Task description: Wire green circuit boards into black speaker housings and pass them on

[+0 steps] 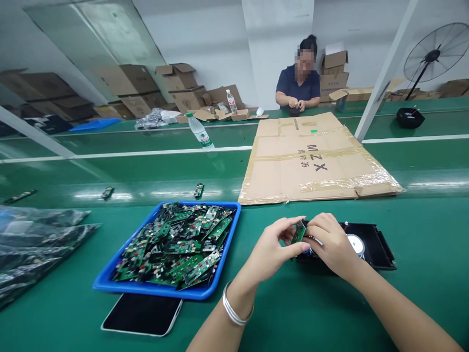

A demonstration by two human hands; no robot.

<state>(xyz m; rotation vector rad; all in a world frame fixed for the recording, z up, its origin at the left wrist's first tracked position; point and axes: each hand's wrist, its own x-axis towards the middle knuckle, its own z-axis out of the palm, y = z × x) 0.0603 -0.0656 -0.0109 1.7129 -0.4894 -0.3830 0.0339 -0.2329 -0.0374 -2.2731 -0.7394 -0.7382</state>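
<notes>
Between the thumb and fingers of my left hand [273,247] is a small green circuit board [299,233], held on edge. My right hand [330,242] is closed close against the board's right side; its fingertips are partly hidden, and I cannot make out what they pinch. Under and behind my right hand lies an open black plastic housing [381,249] with a round white speaker-like part [355,245] inside. To the left, a blue tray [98,283] is heaped with many similar circuit boards [186,247].
A phone [142,315] lies partly under the tray. Flattened cardboard [282,166] covers the table beyond my hands. Loose boards [198,190], a water bottle [200,131] and a plastic bag [32,249] lie about. Across the table a person [298,83] handles a dark part.
</notes>
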